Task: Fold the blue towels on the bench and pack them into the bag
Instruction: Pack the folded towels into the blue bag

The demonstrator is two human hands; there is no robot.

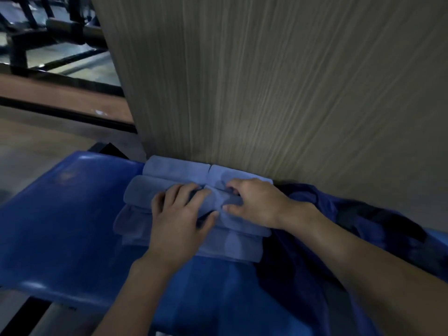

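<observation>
A stack of folded light-blue towels (145, 192) lies on the blue plastic bench (60, 226), pushed against the wooden wall panel. Two more folded towels (177, 167) sit side by side at the back of the stack. My left hand (179, 219) lies flat on the top towel with its fingers spread. Just to its right, my right hand (257, 202) pinches a fold of that same top towel between thumb and fingers. A dark-blue fabric bag (339, 214) lies slumped on the bench immediately to the right of the stack, under my right forearm.
A tall wood-grain panel (266, 81) rises directly behind the towels. The bench's front edge (60, 294) runs along the lower left, with floor beyond it. Dark metal frames (36, 32) stand in the far upper left.
</observation>
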